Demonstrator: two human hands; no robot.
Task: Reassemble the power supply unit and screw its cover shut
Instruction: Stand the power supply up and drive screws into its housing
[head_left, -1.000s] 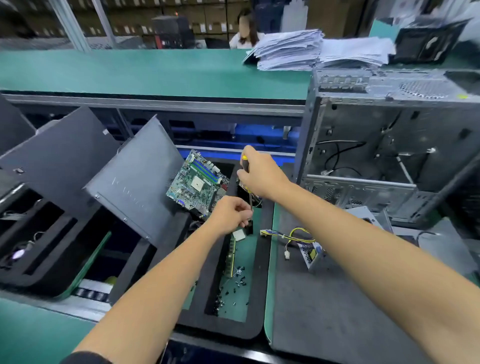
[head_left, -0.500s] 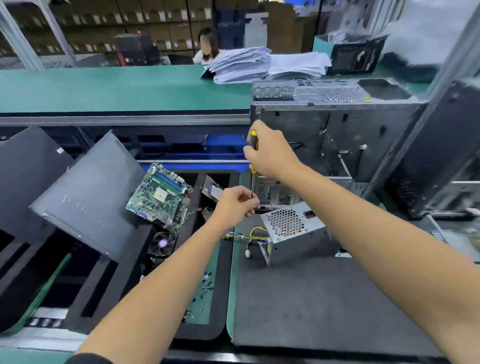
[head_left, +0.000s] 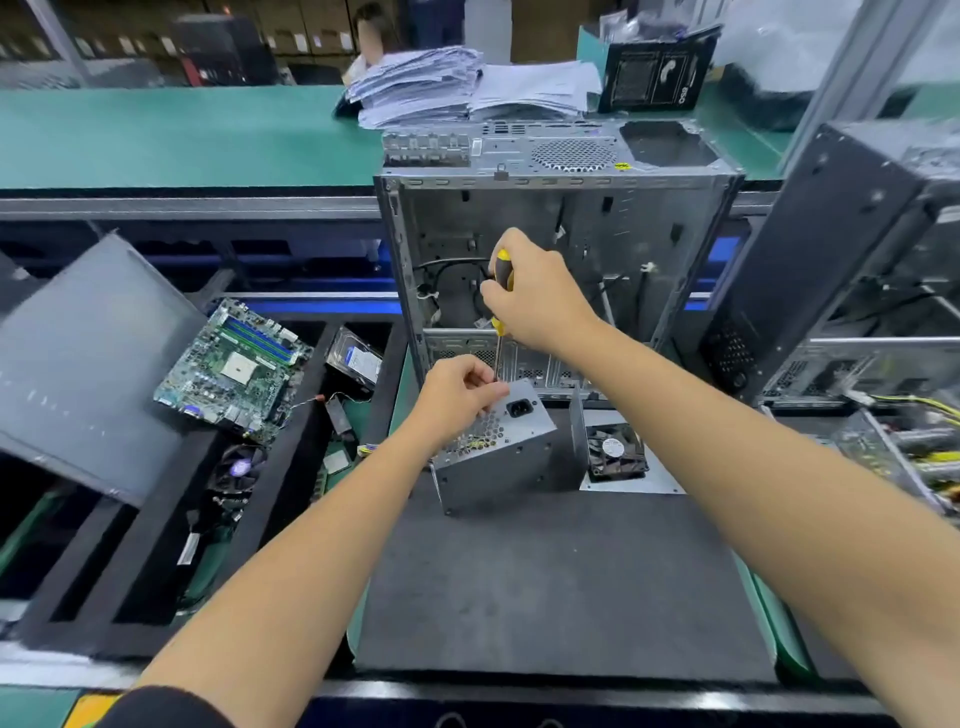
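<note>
Computer case (head_left: 561, 208): open, standing at the back of the grey mat (head_left: 545, 587).
Motherboard (head_left: 234, 371): tilted, leaning on the black foam tray (head_left: 156, 561).
Hard drive (head_left: 356, 358): in a tray slot.
Paper stack (head_left: 467, 85): on the green bench (head_left: 171, 137).

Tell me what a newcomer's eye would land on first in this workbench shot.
First, the two hands meeting mid-frame: the right hand grips a yellow-and-black screwdriver pointing down, while the left hand pinches at the top edge of the grey power supply unit on the dark mat. Right behind stands an open metal computer case. At left, a green motherboard leans in a black foam tray.
</note>
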